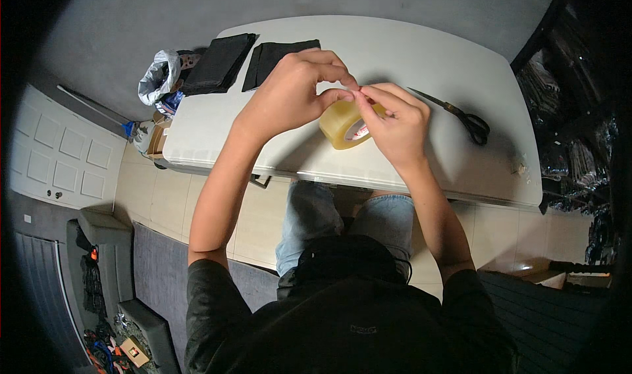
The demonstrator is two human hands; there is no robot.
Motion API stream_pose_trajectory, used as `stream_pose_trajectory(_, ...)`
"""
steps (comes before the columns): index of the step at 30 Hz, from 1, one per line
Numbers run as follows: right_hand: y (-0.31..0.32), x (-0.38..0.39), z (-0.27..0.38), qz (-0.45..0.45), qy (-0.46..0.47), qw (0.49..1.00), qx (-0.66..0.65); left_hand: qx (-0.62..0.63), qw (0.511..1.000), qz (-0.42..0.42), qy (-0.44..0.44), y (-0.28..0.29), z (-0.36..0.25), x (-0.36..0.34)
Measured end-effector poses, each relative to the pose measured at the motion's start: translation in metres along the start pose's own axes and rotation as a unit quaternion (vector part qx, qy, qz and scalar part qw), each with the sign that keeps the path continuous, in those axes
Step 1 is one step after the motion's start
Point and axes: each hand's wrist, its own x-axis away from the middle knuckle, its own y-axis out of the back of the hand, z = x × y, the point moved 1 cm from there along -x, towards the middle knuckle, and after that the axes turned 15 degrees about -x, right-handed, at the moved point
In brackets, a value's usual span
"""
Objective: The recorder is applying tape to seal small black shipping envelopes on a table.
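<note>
Over the white table my left hand (289, 91) and my right hand (401, 121) meet fingertip to fingertip. The thumb and forefinger of each are pinched together. Whatever lies between the fingertips is too small to make out. Right below them is a wide roll of clear yellowish tape (336, 129), partly covered by my right fingers. Whether the roll rests on the table or hangs from my fingers, I cannot tell. To the right of my right hand lie black-handled scissors (471, 124), blades pointing up and left.
At the table's (461, 65) far left sits a stack of black cloth pieces (218, 63), beside a smaller black pile (270, 58). A silver plastic bag (160, 78) stands past the left edge. Shelves of wrapped goods (559, 124) line the right; a grey sofa (108, 249) is at left.
</note>
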Motion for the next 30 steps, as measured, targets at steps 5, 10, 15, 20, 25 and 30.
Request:
stream_pose_trajectory(5,0.0,-0.001,0.003,0.006,0.006,1.0,0.005,0.032,0.999,0.006,-0.01,0.0,0.002,-0.002)
stream_pose_trajectory(10,0.001,0.0,-0.003,0.018,0.024,0.999,0.025,0.037,0.998,0.052,0.025,0.005,-0.004,-0.007)
stream_pose_trajectory(15,0.0,-0.002,0.0,0.011,0.033,0.999,0.023,0.015,0.998,0.06,0.004,0.008,-0.002,-0.006)
stream_pose_trajectory(20,0.001,-0.001,-0.002,0.019,0.047,0.998,0.039,0.007,1.0,0.029,0.003,0.008,-0.004,-0.001)
stream_pose_trajectory(25,0.001,-0.002,0.002,0.02,0.059,0.997,0.051,0.012,0.999,0.043,0.008,0.009,-0.003,-0.001)
stream_pose_trajectory(30,-0.001,-0.001,0.004,0.018,0.045,0.998,0.045,0.046,0.998,-0.026,0.025,0.005,-0.001,0.005)
